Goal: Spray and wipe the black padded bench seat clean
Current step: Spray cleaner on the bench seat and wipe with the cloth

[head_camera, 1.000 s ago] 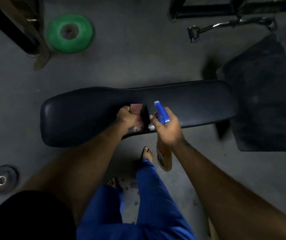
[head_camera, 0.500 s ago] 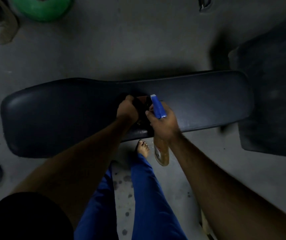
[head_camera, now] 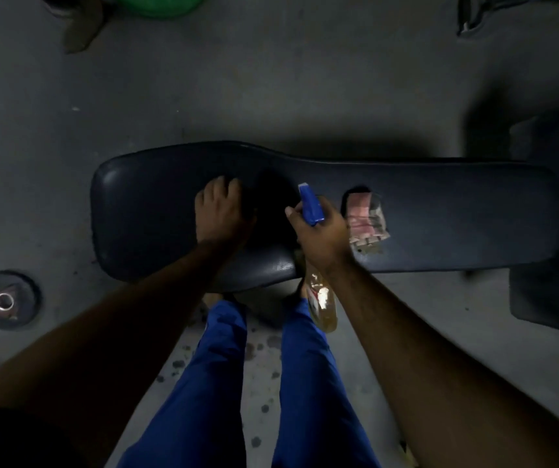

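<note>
Right hand (head_camera: 322,238) gripping spray bottle (head_camera: 322,300); left hand (head_camera: 220,211) flat, empty, on glossy padded bench seat (head_camera: 440,214).

My arms are bare to the shoulder, with no sleeves, watch or rings. I wear bright blue trousers (head_camera: 308,383) and a black top (head_camera: 7,440); my feet (head_camera: 300,292) are bare.

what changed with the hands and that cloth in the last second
The left hand let go of the cloth and moved left, now flat on the bench. The cloth lies on the seat, right of the right hand. That hand kept its grip on the spray bottle.
</note>
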